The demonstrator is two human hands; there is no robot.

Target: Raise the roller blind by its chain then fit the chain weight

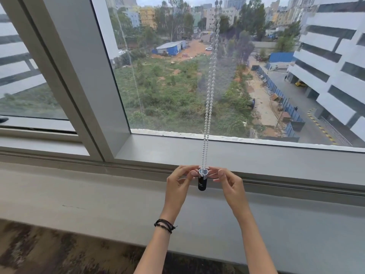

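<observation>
A white bead chain [209, 91] hangs as a double strand in front of the window pane, running from the top of the head view down to the sill. Its lower loop sits in a chain weight [202, 183], a black cylinder with a grey, open top cap. My left hand [178, 184] pinches the cap from the left with its fingertips. My right hand [229, 183] pinches it from the right. The weight hangs upright between both hands, just in front of the window frame. The roller blind itself is out of view above.
A grey window sill [256, 159] and a wide grey ledge [79, 194] run across below the glass. A thick frame post [79, 76] stands to the left. Patterned carpet [49, 252] lies at the bottom left. A dark bracelet [165, 226] circles my left wrist.
</observation>
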